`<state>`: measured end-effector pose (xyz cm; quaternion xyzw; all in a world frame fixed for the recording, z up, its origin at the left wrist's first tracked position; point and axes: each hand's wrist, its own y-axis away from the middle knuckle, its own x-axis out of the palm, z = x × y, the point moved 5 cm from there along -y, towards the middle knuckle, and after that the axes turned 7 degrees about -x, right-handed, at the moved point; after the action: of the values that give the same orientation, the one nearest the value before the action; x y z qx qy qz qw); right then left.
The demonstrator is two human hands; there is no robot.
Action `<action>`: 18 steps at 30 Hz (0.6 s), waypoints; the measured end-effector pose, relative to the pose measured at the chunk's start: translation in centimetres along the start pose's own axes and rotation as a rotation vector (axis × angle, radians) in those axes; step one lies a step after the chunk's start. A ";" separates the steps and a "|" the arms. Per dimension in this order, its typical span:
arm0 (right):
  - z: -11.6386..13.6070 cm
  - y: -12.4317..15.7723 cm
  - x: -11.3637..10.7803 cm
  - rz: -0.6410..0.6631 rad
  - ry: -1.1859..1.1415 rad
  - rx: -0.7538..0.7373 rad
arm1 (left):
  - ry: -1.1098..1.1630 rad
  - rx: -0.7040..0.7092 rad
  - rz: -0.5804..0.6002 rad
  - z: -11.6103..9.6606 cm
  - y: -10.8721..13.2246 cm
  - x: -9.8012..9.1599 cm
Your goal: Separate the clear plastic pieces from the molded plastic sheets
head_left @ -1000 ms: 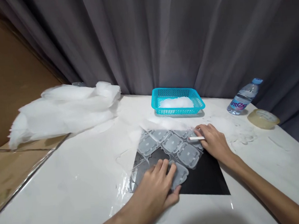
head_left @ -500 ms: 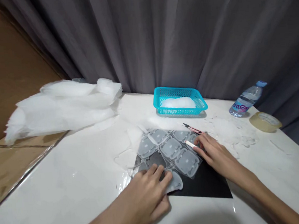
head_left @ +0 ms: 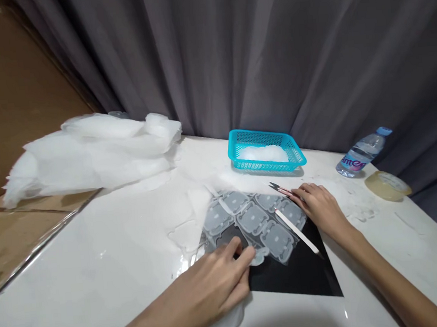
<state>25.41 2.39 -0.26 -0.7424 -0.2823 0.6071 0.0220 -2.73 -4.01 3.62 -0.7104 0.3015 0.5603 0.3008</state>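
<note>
A clear sheet of grey die-cut pieces [head_left: 253, 218] lies on a black mat [head_left: 299, 273] on the white table. My left hand [head_left: 213, 285] rests flat on the sheet's near edge, fingers stretched out and pressing it down. At the sheet's far right corner, my right hand [head_left: 318, 206] has its fingertips pinched on the pink handle of small snips [head_left: 279, 189] that lie on the table. A thin white stick [head_left: 297, 225] lies loose across the sheet and mat, just left of my right hand.
A turquoise basket [head_left: 293, 150] with white scraps stands at the back. A water bottle [head_left: 363, 153] and a tape roll [head_left: 387, 185] are at the far right. A pile of white foam sheets [head_left: 89, 156] lies left, over cardboard [head_left: 19, 229]. Grey curtains hang behind.
My right hand has let go of the white stick, which now lies on the sheet, and has moved back to the snips. My left hand slid slightly toward me along the sheet's edge.
</note>
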 end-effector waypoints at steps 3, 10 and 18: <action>0.6 -1.0 0.2 0.011 0.067 -0.019 | -0.052 -0.038 0.107 -0.4 0.2 0.0; -0.1 -2.5 0.3 0.023 0.073 0.123 | -0.034 -0.091 0.164 -0.2 -0.5 -0.2; 0.6 3.0 -5.1 0.129 -0.579 0.368 | 0.283 -0.228 0.200 1.7 0.1 -1.5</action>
<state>25.50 -2.59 3.03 -0.5393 -0.1152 0.8334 0.0359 -4.12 -2.59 4.77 -0.7779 0.3444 0.5126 0.1160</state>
